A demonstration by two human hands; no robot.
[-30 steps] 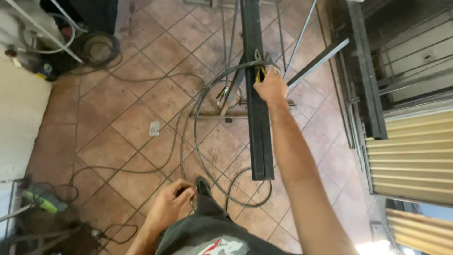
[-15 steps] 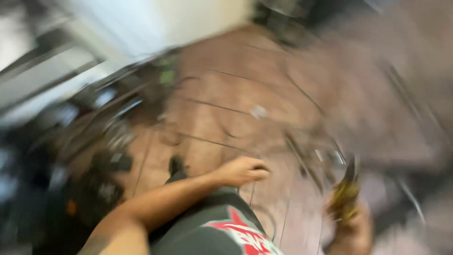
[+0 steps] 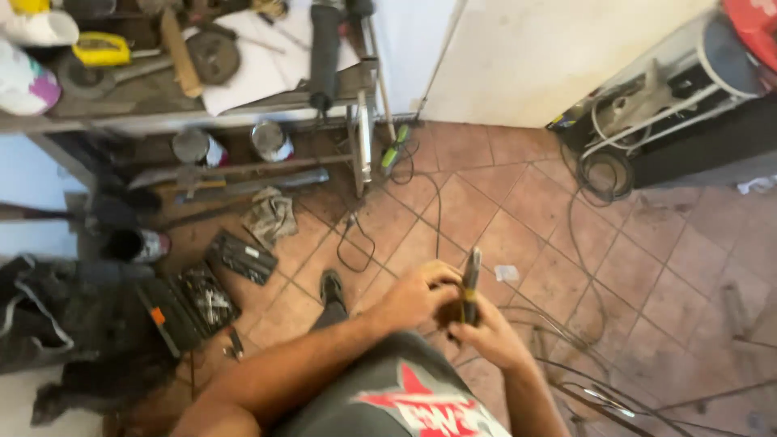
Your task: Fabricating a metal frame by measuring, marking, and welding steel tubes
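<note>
Though hand-gripped (image 3: 453,311), slim dark upright tool (image 3: 470,279).

Terracotta diamond-laid floor tiles (image 3: 518,218), grey shirt (image 3: 405,396) with red star, yellow tape measure (image 3: 101,50).

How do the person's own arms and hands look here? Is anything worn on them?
Both forearms are bare up to the picture's lower edge: no sleeves show. The left hand and the right hand have no gloves. No watch, ring or band can be seen on the wrists or fingers. The only clothing close to the arms is a grey shirt with a red and white print.
</note>
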